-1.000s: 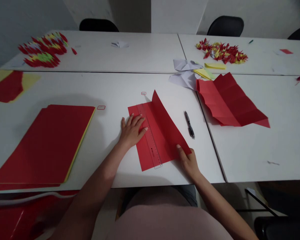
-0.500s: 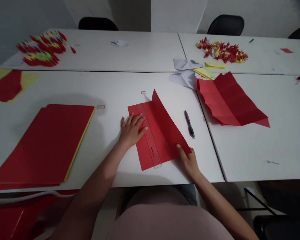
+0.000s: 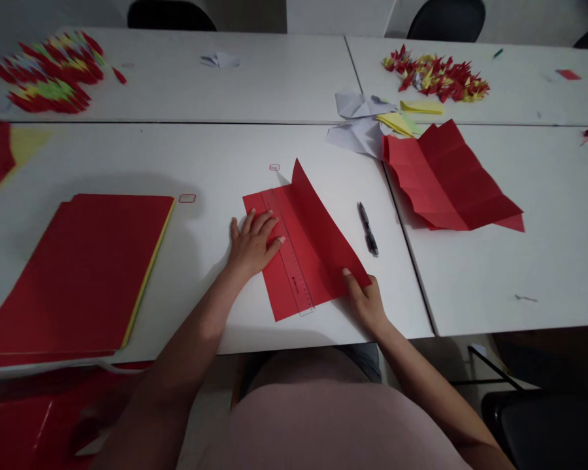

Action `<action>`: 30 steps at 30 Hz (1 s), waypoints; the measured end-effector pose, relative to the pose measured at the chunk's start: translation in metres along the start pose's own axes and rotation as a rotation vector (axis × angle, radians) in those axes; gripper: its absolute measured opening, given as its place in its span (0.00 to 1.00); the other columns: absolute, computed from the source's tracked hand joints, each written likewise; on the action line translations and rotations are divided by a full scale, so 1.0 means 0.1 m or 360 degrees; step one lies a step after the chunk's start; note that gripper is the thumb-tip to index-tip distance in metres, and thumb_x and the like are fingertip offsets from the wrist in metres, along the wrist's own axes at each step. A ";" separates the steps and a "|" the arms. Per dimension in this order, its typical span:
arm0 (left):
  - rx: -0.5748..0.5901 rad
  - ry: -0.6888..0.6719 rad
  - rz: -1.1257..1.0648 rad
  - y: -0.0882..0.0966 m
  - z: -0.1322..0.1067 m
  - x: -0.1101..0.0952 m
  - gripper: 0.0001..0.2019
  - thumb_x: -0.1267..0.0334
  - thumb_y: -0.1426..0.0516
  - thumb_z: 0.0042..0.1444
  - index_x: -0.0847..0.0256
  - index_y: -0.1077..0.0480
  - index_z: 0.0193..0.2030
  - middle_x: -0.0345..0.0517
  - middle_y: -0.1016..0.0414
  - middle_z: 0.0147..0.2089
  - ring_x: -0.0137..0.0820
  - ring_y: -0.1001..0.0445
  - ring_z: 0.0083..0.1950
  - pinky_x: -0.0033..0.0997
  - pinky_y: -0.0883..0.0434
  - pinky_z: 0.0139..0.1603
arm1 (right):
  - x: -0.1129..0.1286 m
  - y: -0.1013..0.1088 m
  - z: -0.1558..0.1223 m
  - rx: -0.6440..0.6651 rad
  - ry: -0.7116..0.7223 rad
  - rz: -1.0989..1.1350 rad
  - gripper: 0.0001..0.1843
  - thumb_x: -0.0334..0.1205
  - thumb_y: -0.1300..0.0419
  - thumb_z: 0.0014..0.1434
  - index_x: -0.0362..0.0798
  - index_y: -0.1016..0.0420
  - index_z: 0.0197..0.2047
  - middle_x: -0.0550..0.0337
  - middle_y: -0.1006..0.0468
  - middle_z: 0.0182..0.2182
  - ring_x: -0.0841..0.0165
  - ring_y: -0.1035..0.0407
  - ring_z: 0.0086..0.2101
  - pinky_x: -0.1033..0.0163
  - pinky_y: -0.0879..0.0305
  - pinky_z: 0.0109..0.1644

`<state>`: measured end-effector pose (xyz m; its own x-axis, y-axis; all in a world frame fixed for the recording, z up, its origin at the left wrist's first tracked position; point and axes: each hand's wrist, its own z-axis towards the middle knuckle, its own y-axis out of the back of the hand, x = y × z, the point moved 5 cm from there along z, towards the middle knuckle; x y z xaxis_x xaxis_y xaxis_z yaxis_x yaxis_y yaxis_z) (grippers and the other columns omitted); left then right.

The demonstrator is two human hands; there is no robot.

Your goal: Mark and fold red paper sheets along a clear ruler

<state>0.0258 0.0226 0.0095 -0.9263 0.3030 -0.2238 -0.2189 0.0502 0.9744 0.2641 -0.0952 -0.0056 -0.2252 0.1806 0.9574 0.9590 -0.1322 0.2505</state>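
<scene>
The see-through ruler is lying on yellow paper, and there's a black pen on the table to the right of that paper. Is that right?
Not quite: the paper is red, not yellow. The head view shows the see-through ruler lying on red paper, with the black pen on the table to its right.

Left fingers [image 3: 275,248] rest on a ruler [image 3: 296,282] across red paper [image 3: 318,245] the right fingers [image 3: 353,284] hold.

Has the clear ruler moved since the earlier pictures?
No, not visibly: against the red-bordered label on the table, the ruler keeps its place; the camera view shifted.
</scene>
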 end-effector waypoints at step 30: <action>0.0000 -0.0003 -0.0027 0.00 0.00 -0.01 0.26 0.47 0.57 0.68 0.52 0.40 0.69 0.43 0.44 0.74 0.48 0.56 0.77 0.65 0.63 0.73 | 0.03 0.01 0.00 -0.0010 0.0016 -0.0027 0.26 0.59 0.46 0.63 0.50 0.45 0.23 0.67 0.46 0.19 0.73 0.51 0.24 0.64 0.52 0.26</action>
<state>0.0266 0.0224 0.0099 -0.9219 0.3039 -0.2401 -0.2345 0.0554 0.9705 0.2640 -0.0949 -0.0029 -0.2431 0.1733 0.9544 0.9540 -0.1353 0.2676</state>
